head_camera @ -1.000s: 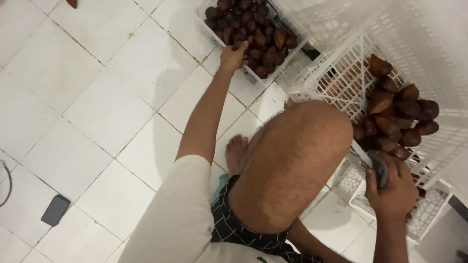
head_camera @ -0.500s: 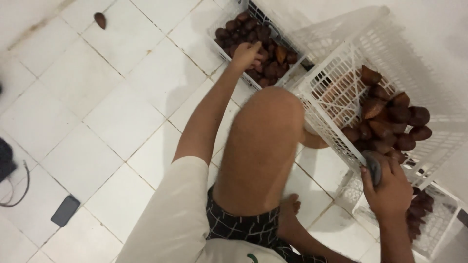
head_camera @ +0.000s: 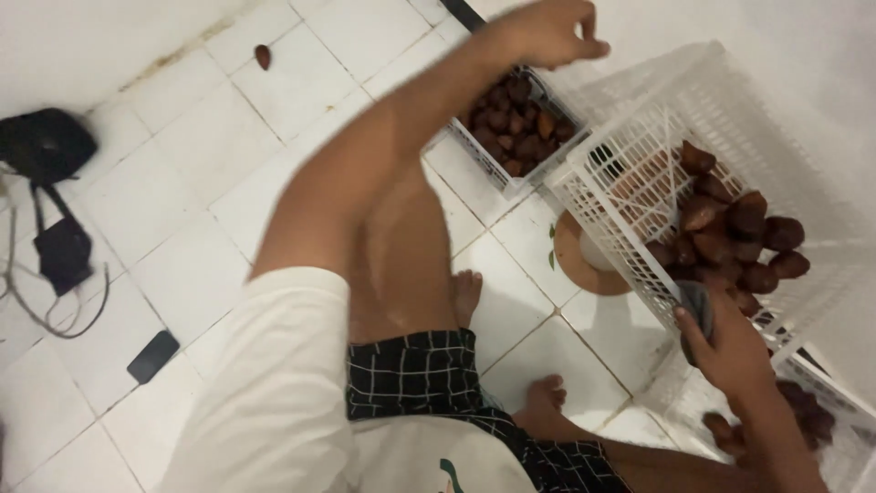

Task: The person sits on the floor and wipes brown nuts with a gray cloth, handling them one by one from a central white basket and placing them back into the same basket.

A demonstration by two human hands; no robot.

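My left hand (head_camera: 546,32) is raised above a small white basket (head_camera: 511,187) filled with dark brown scaly fruits (head_camera: 516,128); its fingers are curled apart and I see nothing in it. My right hand (head_camera: 725,351) grips a small grey object (head_camera: 698,303) at the low edge of a large tilted white basket (head_camera: 639,137). That basket holds a heap of the same brown fruits (head_camera: 739,237). My bare knee and both feet are on the tiled floor between the baskets.
A third white basket (head_camera: 844,456) with fruits lies under my right wrist. One loose fruit (head_camera: 263,57) lies near the wall. A black bag (head_camera: 41,146), a cable and a dark phone (head_camera: 152,356) lie at the left. A round brown disc (head_camera: 579,260) sits under the large basket.
My left hand has lifted out of the small basket and now hangs in the air above it. My right hand has stayed at the large basket's edge with the grey object.
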